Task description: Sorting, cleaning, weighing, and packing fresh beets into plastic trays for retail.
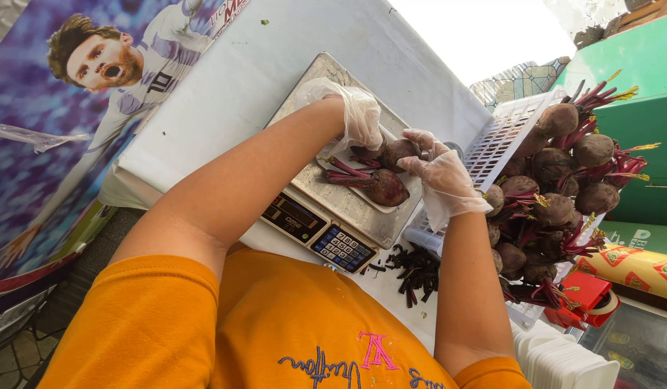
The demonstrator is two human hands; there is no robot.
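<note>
Near the centre of the frame, both gloved hands meet over a white tray (332, 160) that sits on the digital scale (348, 209). The left hand (355, 119) curls down onto the beetroots (382, 184) at the tray's upper side; the right hand (443, 176) seems to pinch one beet (399, 151), though the glove blurs the grip. To do this well, the person should settle each root fully inside the tray, stems tucked in, then lift both hands off. More beets fill the white crate (506, 130) at right; cut stems (416, 270) lie on the worktop (276, 65).
</note>
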